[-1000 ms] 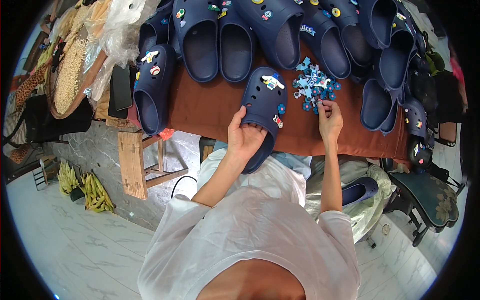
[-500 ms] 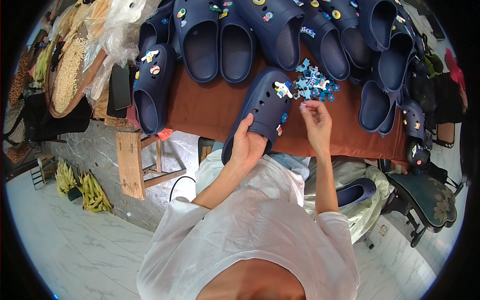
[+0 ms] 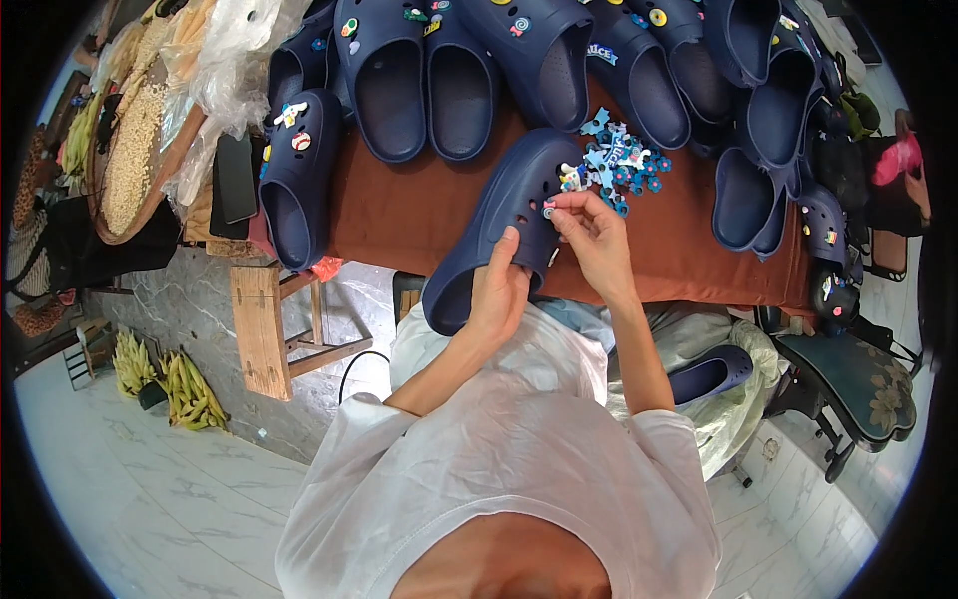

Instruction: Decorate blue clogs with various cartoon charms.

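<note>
Inward leans right hand, pinching charm; left hand grips clog.

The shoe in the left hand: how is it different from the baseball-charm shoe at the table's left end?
The held shoe is gripped by the left hand; the baseball-charm shoe has no hand on it. The held shoe's toe slants off to the right, while the baseball-charm shoe's points almost straight ahead. The right hand holds a small charm at the held shoe, not the baseball-charm shoe. Both are navy and wear charms.
</note>
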A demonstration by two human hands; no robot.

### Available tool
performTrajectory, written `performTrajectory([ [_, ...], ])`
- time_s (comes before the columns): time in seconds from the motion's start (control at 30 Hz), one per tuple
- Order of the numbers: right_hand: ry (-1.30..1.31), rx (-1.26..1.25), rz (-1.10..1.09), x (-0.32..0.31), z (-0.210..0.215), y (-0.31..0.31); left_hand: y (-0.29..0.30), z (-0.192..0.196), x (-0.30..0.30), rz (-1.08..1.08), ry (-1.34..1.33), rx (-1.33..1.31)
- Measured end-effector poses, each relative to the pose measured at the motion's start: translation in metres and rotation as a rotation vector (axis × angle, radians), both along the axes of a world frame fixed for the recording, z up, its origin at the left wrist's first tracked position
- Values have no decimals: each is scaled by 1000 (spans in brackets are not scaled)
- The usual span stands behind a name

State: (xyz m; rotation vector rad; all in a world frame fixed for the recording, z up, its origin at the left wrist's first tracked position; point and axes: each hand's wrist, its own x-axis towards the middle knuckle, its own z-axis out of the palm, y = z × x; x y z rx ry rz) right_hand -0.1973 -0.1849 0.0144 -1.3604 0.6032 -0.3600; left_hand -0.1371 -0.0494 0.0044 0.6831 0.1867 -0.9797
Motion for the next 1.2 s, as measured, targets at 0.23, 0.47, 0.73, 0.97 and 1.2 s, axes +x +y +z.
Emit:
performTrajectory([
  [0.23,-3,84,60,-3,5,6,-3,7,-6,26,-173,79],
  [0.47,15,75,43,-1,7,5,-2,8,-5,43,-207,130],
  [0.73,41,20,48,1,7,4,-1,3,-8,65,-166,188],
  [0.97,55,-66,46,7,6,7,-2,4,-6,71,-207,209],
  [1.2,90,-233,29,15,13,16,-2,4,3,87,-147,217],
])
